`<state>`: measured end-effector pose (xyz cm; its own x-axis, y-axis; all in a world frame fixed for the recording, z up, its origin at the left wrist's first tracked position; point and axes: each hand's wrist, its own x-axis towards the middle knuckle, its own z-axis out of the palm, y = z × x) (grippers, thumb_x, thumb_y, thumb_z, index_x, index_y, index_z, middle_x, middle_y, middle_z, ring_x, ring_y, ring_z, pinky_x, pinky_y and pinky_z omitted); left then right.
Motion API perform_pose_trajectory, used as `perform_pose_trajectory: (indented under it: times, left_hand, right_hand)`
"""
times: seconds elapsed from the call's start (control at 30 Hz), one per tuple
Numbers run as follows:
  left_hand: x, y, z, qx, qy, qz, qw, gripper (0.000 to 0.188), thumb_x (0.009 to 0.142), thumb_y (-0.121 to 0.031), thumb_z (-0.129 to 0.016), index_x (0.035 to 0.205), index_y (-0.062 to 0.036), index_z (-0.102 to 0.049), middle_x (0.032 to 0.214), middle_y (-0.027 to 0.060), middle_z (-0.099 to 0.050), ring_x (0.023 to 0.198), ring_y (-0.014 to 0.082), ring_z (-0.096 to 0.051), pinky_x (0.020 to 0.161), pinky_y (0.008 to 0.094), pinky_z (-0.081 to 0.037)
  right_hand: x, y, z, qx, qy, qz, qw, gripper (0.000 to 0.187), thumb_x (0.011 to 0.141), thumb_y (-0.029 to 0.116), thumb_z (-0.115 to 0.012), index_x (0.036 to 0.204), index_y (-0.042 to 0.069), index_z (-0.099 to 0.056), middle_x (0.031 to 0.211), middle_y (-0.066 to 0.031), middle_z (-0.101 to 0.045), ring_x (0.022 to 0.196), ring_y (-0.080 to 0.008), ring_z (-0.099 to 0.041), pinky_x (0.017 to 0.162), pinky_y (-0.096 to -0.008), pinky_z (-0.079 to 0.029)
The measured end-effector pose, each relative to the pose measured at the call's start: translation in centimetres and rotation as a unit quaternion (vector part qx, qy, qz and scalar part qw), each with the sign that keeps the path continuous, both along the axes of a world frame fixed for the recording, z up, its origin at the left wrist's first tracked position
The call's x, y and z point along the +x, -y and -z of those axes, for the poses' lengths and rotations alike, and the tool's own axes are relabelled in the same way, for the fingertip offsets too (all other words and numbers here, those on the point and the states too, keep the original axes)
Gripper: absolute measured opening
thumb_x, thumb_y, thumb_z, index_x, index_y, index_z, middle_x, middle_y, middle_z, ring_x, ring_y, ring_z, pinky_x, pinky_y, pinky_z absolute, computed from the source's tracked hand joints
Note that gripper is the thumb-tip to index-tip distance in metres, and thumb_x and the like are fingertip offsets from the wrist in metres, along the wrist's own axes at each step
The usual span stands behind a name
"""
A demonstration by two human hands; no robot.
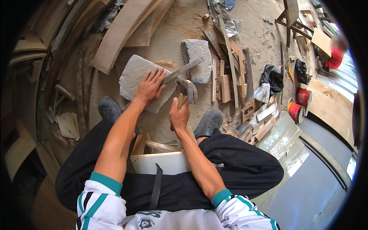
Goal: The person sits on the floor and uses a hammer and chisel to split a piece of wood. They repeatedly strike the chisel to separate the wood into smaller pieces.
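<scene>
My left hand [150, 88] lies flat with its fingers stretched out over a grey stone block [132, 76]. Under its palm runs a long, thin grey strip [184, 70], whose far end rests across a second, smaller block [201, 63]. I cannot tell for sure whether the strip is metal or wood. My right hand [180, 115] is wrapped round the wooden handle of a claw hammer [188, 90]. The hammer's head is beside the strip, between the two blocks; whether they touch is unclear.
A white-fronted wooden box [159, 162] sits between my legs. A handsaw [248, 103] and wood offcuts [225, 88] lie to the right. Farther right are red cans [296, 112], a black plastic bag [273, 78] and a person in red [335, 55]. Curved boards [119, 36] stand far left.
</scene>
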<state>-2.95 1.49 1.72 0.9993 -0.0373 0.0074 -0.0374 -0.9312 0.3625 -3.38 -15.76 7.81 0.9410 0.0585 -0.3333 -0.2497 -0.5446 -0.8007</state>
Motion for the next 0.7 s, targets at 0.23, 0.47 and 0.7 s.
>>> perform_pose_trajectory:
  times: [0.23,0.47,0.7]
  left_hand:
    - [0.5,-0.5,0.0,-0.031,-0.004,0.003,1.0,0.057,0.101,-0.035,-0.049,0.15,-0.0087,-0.037,0.155,0.0103,-0.04,0.144,0.0286,-0.035,0.12,0.0446,-0.024]
    - [1.1,-1.7,0.7,0.011,-0.021,0.015,1.0,0.057,0.104,-0.04,-0.042,0.151,-0.0099,-0.036,0.157,0.0081,-0.037,0.147,0.0275,-0.03,0.122,0.0446,-0.02]
    - [1.1,-1.7,0.9,0.003,-0.02,0.005,1.0,0.059,0.102,-0.044,-0.044,0.15,-0.0102,-0.038,0.157,0.0078,-0.038,0.148,0.0253,-0.029,0.122,0.0445,-0.019]
  right_hand:
    - [0.5,0.2,1.1,-0.021,0.015,-0.006,1.0,0.037,0.096,0.028,-0.058,0.117,-0.002,-0.054,0.09,-0.0313,-0.065,0.086,-0.0513,-0.063,0.072,-0.0532,-0.048]
    - [2.0,2.3,-0.6,-0.016,0.036,0.016,0.999,0.035,0.096,0.029,-0.059,0.114,0.0,-0.055,0.091,-0.0302,-0.065,0.088,-0.0505,-0.063,0.075,-0.0527,-0.048]
    - [3.3,2.6,-1.1,-0.024,0.045,-0.061,0.997,0.035,0.095,0.03,-0.06,0.112,0.0,-0.055,0.089,-0.0286,-0.066,0.085,-0.0487,-0.064,0.074,-0.0504,-0.049]
